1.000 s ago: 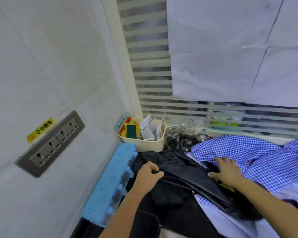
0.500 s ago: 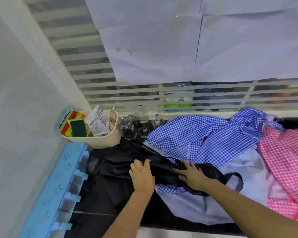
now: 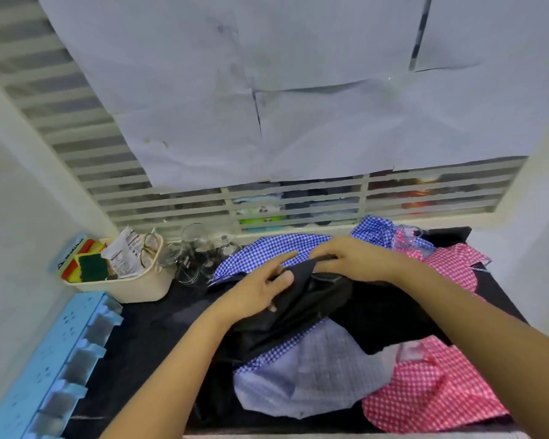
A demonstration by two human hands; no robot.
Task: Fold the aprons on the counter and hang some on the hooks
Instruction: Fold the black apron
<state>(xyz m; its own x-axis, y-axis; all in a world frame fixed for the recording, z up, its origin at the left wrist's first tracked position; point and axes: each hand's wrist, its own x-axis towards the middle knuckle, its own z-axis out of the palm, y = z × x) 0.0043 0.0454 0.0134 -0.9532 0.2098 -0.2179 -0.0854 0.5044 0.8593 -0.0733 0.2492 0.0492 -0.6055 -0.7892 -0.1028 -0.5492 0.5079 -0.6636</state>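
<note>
A black apron lies bunched in the middle of the dark counter, on top of a blue checked apron whose pale inside shows nearer to me. A pink checked apron lies at the right. My left hand holds a fold of the black apron, index finger stretched out, the other fingers curled on the cloth. My right hand grips the black apron's upper edge just to the right. A light blue hook rack is fixed on the left wall.
A beige basket with sponges and packets stands at the back left. Several glass jars stand beside it. A slatted window with paper sheets runs behind the counter. White walls close in on both sides.
Both hands have moved up and to the right, gathering the black apron onto the blue one. The bare counter at the left is now uncovered. My view has swung to the right.
</note>
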